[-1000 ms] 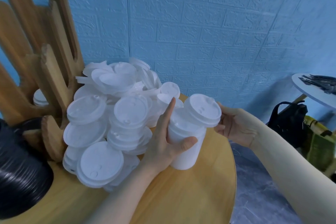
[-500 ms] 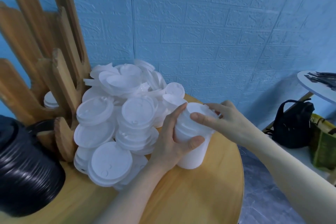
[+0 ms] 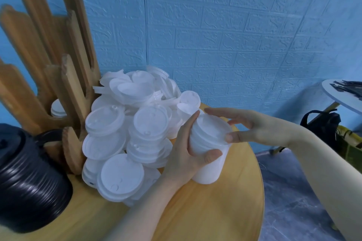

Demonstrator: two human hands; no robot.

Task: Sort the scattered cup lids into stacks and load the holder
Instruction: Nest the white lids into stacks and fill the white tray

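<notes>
A tall stack of white lids [image 3: 210, 154] stands tilted on the round wooden table [image 3: 225, 211]. My left hand [image 3: 186, 154] grips the stack around its middle, thumb in front. My right hand [image 3: 252, 126] holds the stack's top lid between thumb and fingers. A big heap of loose white lids [image 3: 129, 129] lies to the left of the stack, against the wooden holder [image 3: 68, 88]. One small pile of white lids [image 3: 57, 108] sits inside a holder slot.
A stack of black lids [image 3: 29, 178] lies at the left table edge. The blue brick wall is right behind the table. To the right stand a black bag [image 3: 321, 125] on the floor and a white side table [image 3: 344, 96].
My right hand brought a lid from the right onto the top of the stack and now holds it there. The view shifted slightly left to right; my left hand kept its grip.
</notes>
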